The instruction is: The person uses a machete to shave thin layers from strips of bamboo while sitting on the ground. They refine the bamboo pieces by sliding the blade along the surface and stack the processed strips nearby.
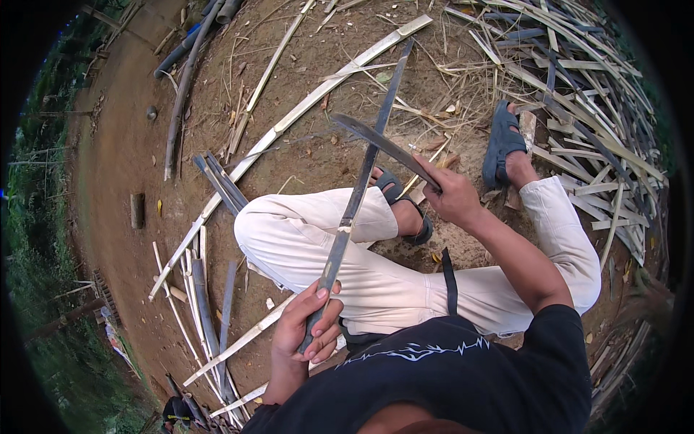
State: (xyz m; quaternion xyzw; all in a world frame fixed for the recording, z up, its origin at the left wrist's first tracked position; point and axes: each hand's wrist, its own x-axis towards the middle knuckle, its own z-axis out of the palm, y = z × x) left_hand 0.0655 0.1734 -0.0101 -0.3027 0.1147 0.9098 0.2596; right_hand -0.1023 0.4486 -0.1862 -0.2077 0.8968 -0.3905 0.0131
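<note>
Dark charcoal grey down the long bamboo strip (361,177), broken by one pale cream patch partway along. Dark grey, near black, on the curved blade (395,150). Plain creamy white across the trousers (376,278), with black on the strap (450,283) against the cloth. Black on the shirt (470,372), crossed by a white zigzag line pattern with flame-like curves at its middle. Black again on the sandals (496,145). Pale cream along the split pole (289,119); cream streaked with dark grey through the bamboo heap (593,130). Reddish brown over the soil (119,159), deep green in the foliage (69,362), bright yellow on a fallen leaf (159,207).
</note>
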